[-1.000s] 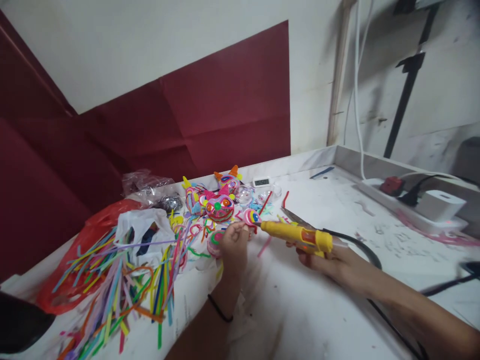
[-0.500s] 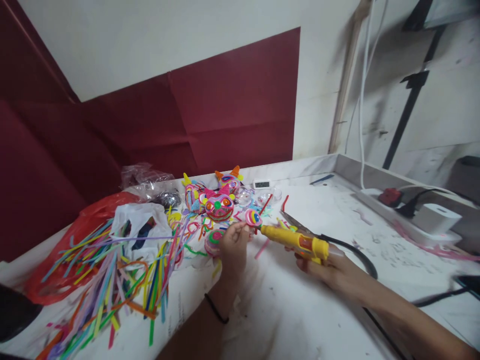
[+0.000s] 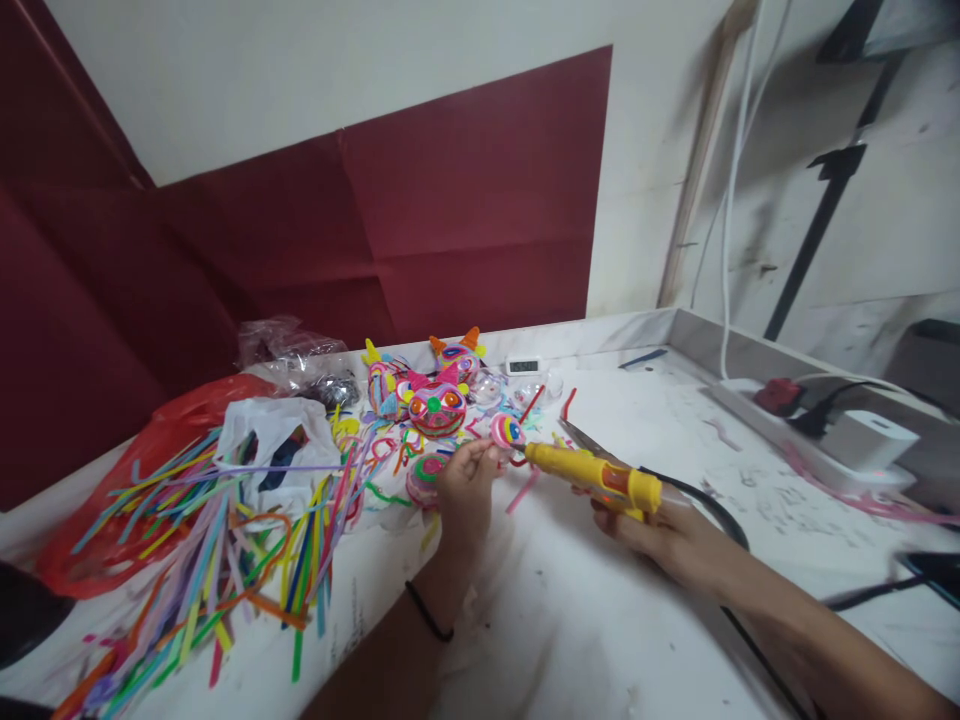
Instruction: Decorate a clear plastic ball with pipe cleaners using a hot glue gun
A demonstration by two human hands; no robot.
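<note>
Between its fingertips my left hand [image 3: 466, 490] pinches a small round coil of pipe cleaner [image 3: 508, 431] in pink, white, yellow and blue. My right hand [image 3: 652, 525] is wrapped round a yellow hot glue gun [image 3: 592, 474]. The gun's nozzle points left, right beside the coil; whether it touches is too small to tell. Next to my left hand lies a pink and green coiled ball [image 3: 427, 479]. Behind it sits a colourful animal head [image 3: 435, 407] made of coiled pipe cleaners, with orange eyes and pink ears.
Loose pipe cleaners [image 3: 217, 570] spread over the left of the white table, by a white plastic bag [image 3: 274, 440] and a red bag [image 3: 169, 425]. Scissors [image 3: 592, 442] lie behind the glue gun. A small digital display [image 3: 523, 366] stands at the back; a power strip [image 3: 817, 440] is at right.
The view has shifted slightly. Both hands keep their holds, and the glue gun's nozzle stays close to the coil, with only a small change in its angle.
</note>
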